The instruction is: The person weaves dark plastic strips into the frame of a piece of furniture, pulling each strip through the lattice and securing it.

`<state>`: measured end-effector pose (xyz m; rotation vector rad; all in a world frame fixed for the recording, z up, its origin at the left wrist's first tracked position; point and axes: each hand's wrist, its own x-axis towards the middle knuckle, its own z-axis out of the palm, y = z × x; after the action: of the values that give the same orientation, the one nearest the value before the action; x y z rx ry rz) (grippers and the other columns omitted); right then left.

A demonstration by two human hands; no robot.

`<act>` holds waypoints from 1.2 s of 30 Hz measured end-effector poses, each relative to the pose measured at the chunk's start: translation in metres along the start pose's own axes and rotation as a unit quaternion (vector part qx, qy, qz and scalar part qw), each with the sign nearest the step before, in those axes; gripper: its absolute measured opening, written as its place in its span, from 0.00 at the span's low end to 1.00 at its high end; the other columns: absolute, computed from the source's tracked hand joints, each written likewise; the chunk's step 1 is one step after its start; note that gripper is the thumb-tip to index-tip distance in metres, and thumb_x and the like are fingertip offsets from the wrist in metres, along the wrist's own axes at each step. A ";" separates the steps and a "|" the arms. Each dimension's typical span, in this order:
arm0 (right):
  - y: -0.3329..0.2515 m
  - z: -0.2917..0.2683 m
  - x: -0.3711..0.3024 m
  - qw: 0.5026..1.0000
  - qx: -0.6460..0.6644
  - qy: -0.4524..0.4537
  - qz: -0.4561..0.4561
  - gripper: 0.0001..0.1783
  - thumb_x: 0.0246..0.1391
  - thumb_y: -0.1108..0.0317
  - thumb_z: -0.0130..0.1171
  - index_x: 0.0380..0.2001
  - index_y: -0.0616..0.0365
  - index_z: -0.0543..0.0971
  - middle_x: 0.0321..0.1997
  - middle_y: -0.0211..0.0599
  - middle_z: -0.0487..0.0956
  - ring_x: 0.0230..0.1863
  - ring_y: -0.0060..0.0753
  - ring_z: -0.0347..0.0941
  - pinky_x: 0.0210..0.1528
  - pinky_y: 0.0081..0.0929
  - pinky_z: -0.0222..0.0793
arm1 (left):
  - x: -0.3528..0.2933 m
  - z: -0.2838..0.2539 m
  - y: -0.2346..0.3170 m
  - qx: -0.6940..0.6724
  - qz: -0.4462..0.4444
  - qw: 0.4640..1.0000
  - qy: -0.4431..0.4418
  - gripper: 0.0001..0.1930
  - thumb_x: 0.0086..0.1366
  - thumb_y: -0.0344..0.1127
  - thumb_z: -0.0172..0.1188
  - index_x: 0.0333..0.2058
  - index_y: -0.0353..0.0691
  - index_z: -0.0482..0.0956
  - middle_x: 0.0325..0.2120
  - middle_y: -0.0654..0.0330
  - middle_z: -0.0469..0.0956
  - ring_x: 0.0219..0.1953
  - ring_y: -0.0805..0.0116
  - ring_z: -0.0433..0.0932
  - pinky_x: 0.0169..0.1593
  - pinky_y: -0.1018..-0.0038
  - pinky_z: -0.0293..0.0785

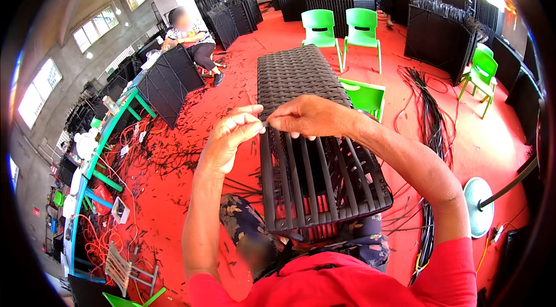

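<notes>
Red shirt (347, 287) | woven frame (301, 78): long axis forward | hands (313, 116) pinching, item unclear

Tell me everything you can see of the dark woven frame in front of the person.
The frame is long, box-like and dark, and looks like plastic wicker. Its far top is closely woven; the near top is bare lengthwise strips with open gaps, ending in a rounded edge. It stretches away from the person, its near end above their legs. The left hand and right hand meet over it; contact is unclear.
</notes>
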<state>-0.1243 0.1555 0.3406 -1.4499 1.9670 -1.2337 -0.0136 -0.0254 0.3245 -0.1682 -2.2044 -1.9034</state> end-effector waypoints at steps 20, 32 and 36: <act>0.022 -0.005 0.002 0.984 -0.169 0.007 0.046 0.15 0.39 0.56 0.51 0.24 0.55 0.78 0.23 0.39 0.77 0.32 0.37 0.74 0.35 0.31 0.67 | 0.006 0.017 -0.030 0.356 0.058 0.933 -0.006 0.15 0.52 0.31 0.57 0.39 0.32 0.75 0.58 0.53 0.52 0.61 0.57 0.46 0.60 0.65 0.48; 0.035 0.007 -0.008 0.984 -0.144 0.101 -0.043 0.12 0.47 0.60 0.53 0.24 0.58 0.75 0.18 0.36 0.73 0.22 0.32 0.71 0.28 0.28 0.65 | -0.001 0.026 -0.036 0.367 0.150 0.916 0.064 0.08 0.46 0.26 0.58 0.28 0.35 0.73 0.52 0.48 0.59 0.56 0.52 0.56 0.55 0.63 0.55; 0.036 0.009 -0.008 0.981 -0.149 0.118 -0.045 0.12 0.46 0.59 0.53 0.27 0.56 0.75 0.23 0.39 0.76 0.29 0.40 0.74 0.32 0.32 0.68 | -0.006 0.035 -0.040 0.252 0.148 0.950 0.107 0.07 0.48 0.25 0.57 0.28 0.35 0.71 0.50 0.51 0.61 0.54 0.57 0.58 0.54 0.65 0.56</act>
<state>-0.1351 0.1616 0.3046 -1.6102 2.3519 -1.2399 -0.0207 0.0036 0.2800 -0.1808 -2.2761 -1.1062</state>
